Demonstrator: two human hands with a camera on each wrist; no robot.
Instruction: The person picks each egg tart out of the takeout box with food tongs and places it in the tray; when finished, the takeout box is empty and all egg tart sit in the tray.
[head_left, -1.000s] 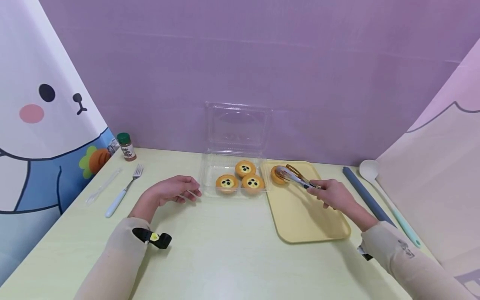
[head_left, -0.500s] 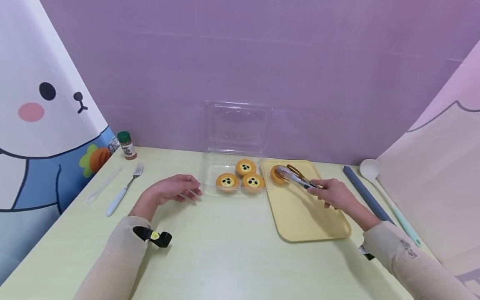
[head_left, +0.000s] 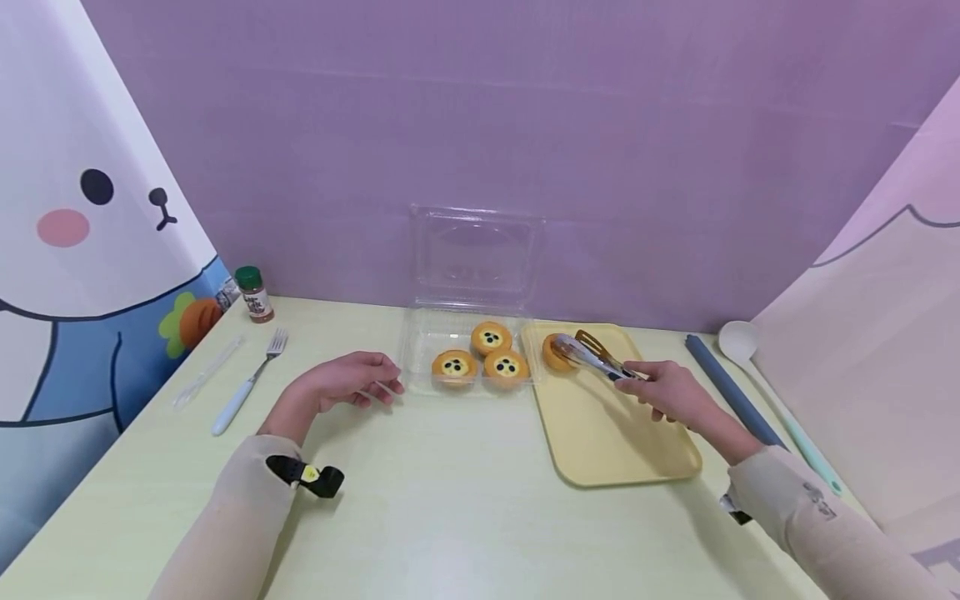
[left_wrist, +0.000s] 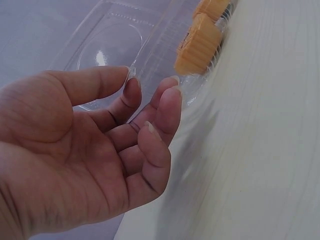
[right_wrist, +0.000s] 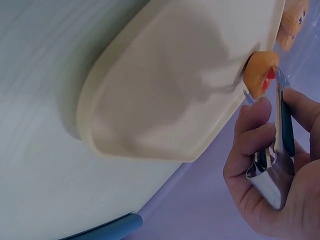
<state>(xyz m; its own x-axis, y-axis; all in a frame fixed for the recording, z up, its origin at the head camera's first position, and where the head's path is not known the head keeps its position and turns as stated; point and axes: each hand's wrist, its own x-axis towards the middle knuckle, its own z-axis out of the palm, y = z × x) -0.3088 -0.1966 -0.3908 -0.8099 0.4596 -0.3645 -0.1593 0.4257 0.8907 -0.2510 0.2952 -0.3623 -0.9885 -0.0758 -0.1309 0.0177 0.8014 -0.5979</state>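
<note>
My right hand (head_left: 671, 392) grips a pair of metal tongs (head_left: 588, 357) with dark handles. The tongs' tips reach a round golden tart (head_left: 555, 353) at the far left corner of the yellow tray (head_left: 622, 442). In the right wrist view the tart (right_wrist: 257, 72) sits at the tips, one arm on either side. My left hand (head_left: 348, 379) holds nothing, its fingers loosely bent beside the left edge of a clear plastic clamshell box (head_left: 420, 333). Three tarts (head_left: 491, 337) with dark dots on pale filling sit in the box, its lid (head_left: 476, 254) standing up behind.
On the left lie a fork (head_left: 243, 392) with a pale handle and a clear plastic utensil (head_left: 206, 373), with a green-capped spice jar (head_left: 255, 296) behind. A blue-grey rod (head_left: 727, 383) and a white ladle (head_left: 757, 358) with a mint handle lie right of the tray.
The tongs' arms have spread slightly apart at the tart, and my right hand has shifted very little. My left hand and the tarts in the box stay where they were.
</note>
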